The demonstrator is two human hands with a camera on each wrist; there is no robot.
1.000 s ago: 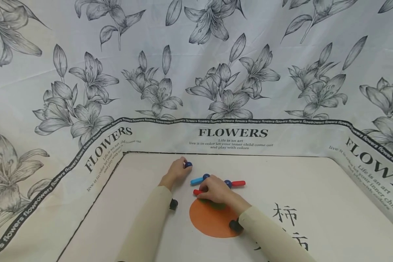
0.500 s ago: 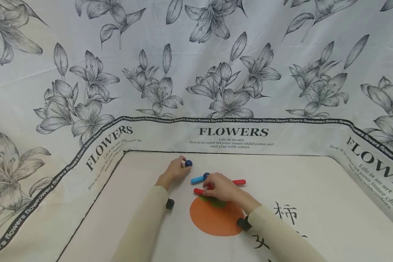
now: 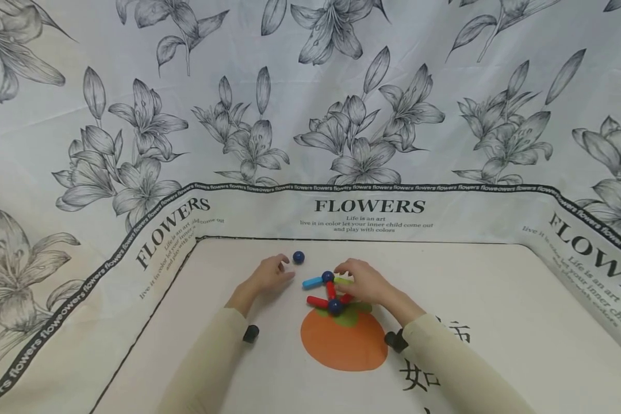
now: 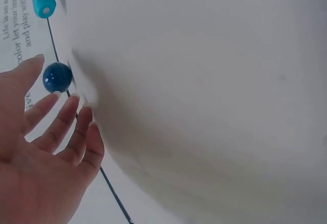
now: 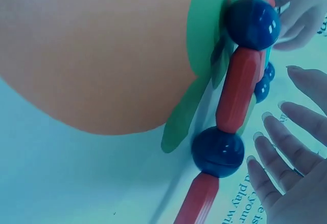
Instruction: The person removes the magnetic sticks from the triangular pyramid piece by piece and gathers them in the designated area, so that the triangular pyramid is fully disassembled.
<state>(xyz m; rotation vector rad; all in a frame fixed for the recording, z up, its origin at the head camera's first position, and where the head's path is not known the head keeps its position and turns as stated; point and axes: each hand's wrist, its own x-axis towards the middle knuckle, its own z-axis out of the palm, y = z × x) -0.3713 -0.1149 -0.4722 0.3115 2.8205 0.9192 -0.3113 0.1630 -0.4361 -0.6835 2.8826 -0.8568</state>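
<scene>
A loose blue ball (image 3: 298, 257) lies on the table toward the back. Beside it, my left hand (image 3: 269, 275) is relaxed with bent fingers and a gap to the ball; in the left wrist view the ball (image 4: 57, 77) sits just past the fingertips. Right of it lies a joined toy of blue balls and coloured rods: a back ball (image 3: 328, 277), a light blue rod (image 3: 312, 283), a yellow-green rod (image 3: 344, 280), and a front ball (image 3: 334, 306) with red rods (image 3: 317, 302). My right hand (image 3: 364, 282) hovers at its right side, holding nothing; part of the toy is hidden behind it.
An orange persimmon print (image 3: 344, 342) with green leaves is on the tablecloth under and in front of the toy. Black printed characters (image 3: 419, 375) lie to its right. A flower-patterned cloth (image 3: 367, 155) rises behind the table's back edge.
My right hand has let go of the toy and drawn right; the front ball now links red rods. My left hand has left the loose ball, moving left and toward me.
</scene>
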